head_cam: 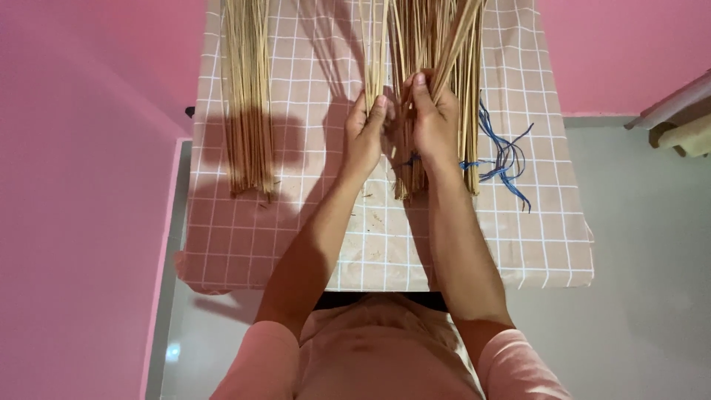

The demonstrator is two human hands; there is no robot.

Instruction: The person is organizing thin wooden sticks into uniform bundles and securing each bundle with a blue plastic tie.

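Observation:
My left hand (365, 133) is closed around a thin bunch of pale straw sticks (375, 52) that runs up and away over the table. Close beside it, my right hand (433, 118) pinches a few sticks lifted out of a larger straw pile (437, 44) lying on the cloth. The lower ends of that pile (411, 181) stick out below my right wrist. The two hands nearly touch above the middle of the table.
A separate straw bundle (248, 96) lies along the left side of the checked pink tablecloth (244, 237). Blue strings (503, 155) lie loose to the right of the pile. Pink walls surround the table; a wooden furniture edge (678, 118) shows at right.

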